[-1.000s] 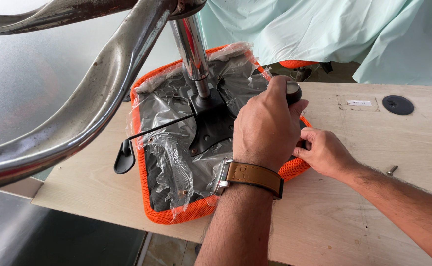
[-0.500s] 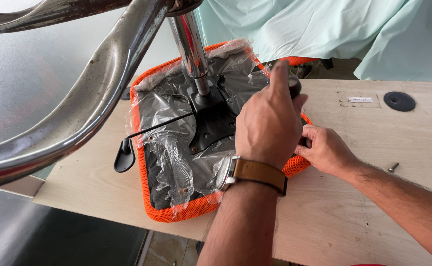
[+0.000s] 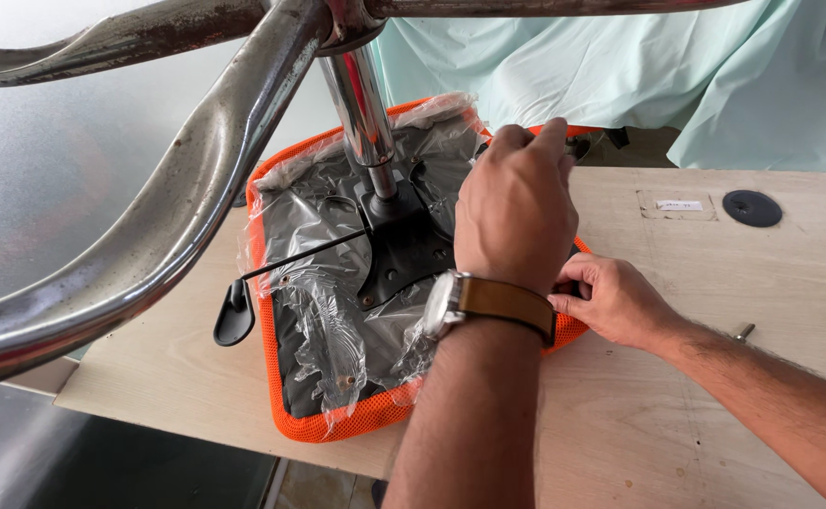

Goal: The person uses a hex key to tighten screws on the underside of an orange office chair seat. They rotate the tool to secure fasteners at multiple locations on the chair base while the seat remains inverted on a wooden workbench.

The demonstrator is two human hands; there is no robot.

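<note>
Head view: the orange chair seat point(image 3: 337, 426) lies upside down on my wooden table point(image 3: 677, 415), its long axis running away from me, chrome column point(image 3: 361, 104) pointing up. My left hand point(image 3: 516, 203) covers its far right edge, fingers curled; what they grip is hidden. My right hand point(image 3: 611, 302) pinches the seat's right rim.
</note>
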